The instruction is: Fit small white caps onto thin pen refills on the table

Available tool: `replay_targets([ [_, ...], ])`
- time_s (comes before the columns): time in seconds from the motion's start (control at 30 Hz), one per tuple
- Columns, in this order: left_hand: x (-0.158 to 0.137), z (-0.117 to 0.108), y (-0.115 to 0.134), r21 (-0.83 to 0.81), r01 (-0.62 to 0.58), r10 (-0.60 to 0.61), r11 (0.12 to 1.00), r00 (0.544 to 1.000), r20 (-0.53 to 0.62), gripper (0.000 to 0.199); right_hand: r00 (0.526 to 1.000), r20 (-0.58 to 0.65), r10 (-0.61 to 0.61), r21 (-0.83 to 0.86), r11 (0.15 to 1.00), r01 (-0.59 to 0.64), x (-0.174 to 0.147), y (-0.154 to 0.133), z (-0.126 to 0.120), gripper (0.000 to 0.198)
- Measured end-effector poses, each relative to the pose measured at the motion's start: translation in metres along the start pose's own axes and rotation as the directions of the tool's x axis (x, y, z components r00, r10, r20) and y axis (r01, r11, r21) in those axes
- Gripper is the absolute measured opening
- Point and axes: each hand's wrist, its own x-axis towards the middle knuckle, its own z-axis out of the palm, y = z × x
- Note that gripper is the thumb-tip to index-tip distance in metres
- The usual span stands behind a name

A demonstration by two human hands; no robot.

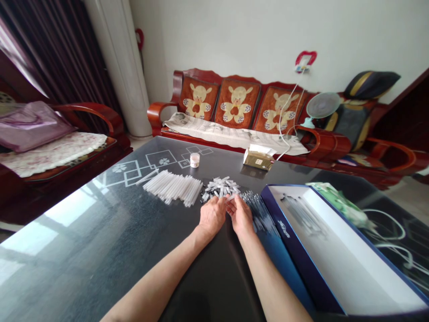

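Over the middle of the dark table (110, 250), both hands are held close together. Small pale piece (231, 197) is pinched in the fingertips of the right hand (240, 215). Left hand (212, 217) is curled right beside it; whether the piece is also gripped there can't be told, fingertips hidden.

Just beyond the fingers: loose heap of short pieces (223, 183), white and black mixed, partly blocked by the hands. To its left, white tubes (172, 187) are laid roughly parallel in a flat pile. To the right, thin dark-tipped rods (257, 208) are bunched against the long box (301, 255), so sideways room for the right hand is limited. Blue flat panel (276, 257) is seen along the box's near side. More rods (303, 214) are lying inside the box, far end; blurred.

Farther out: small round tub (195, 160) and tissue box (257, 159) are placed beyond the piles; green-and-white package (342, 203) is set past the box.

Materials: tubes look like translucent plastic, straight, slim; box is navy outside, smooth white inside; tabletop is glossy, reflective, patterned with pale squares. Behind, sofa (157, 115) is carved in red-brown wood, cushions (235, 103) bear-patterned, seat covered with pale cloth (214, 129)
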Motion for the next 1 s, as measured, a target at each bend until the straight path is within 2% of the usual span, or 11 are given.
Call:
replay_targets([
  [0.1,-0.003,0.005,0.003,0.126,-0.09,0.092,0.988,0.996,-0.007,0.027,0.997,-0.071,-0.041,0.035,0.998,0.043,-0.001,0.004,0.005,0.034],
  [0.23,-0.004,0.006,0.009,0.145,-0.073,0.061,0.987,0.995,0.085,0.025,0.987,-0.141,-0.08,0.024,0.996,0.085,0.002,0.007,0.008,0.033],
  [0.4,-0.002,0.001,0.017,0.039,0.041,-0.048,0.998,0.975,0.218,0.028,0.981,-0.151,-0.123,-0.054,0.992,0.116,0.007,0.011,0.01,0.031],
  [0.5,0.002,-0.003,0.02,-0.065,0.142,-0.124,0.988,0.966,0.227,0.033,0.982,-0.126,-0.141,-0.107,0.986,0.128,0.008,0.012,0.014,0.029],
  [0.6,0.01,-0.006,0.022,-0.179,0.262,-0.219,0.948,0.949,0.229,0.04,0.982,-0.117,-0.147,-0.093,0.986,0.136,0.01,0.014,0.019,0.027],
  [0.73,0.014,-0.005,0.018,-0.411,0.394,-0.283,0.822,0.909,0.305,0.038,0.974,-0.175,-0.147,-0.017,0.989,0.146,0.024,0.004,0.019,0.026],
  [0.87,0.004,0.004,-0.001,-0.54,0.585,-0.358,0.605,0.806,0.471,0.037,0.952,-0.225,-0.208,-0.073,0.978,0.197,0.05,-0.027,0.002,0.031],
  [0.93,-0.002,0.009,-0.012,-0.581,0.601,-0.392,0.549,0.799,0.455,0.034,0.958,-0.15,-0.245,-0.242,0.948,0.205,0.061,-0.041,-0.007,0.037],
  [1.0,-0.006,0.011,-0.021,-0.62,0.597,-0.412,0.51,0.802,0.433,0.033,0.954,-0.037,-0.297,-0.512,0.826,0.237,0.067,-0.049,-0.013,0.038],
])
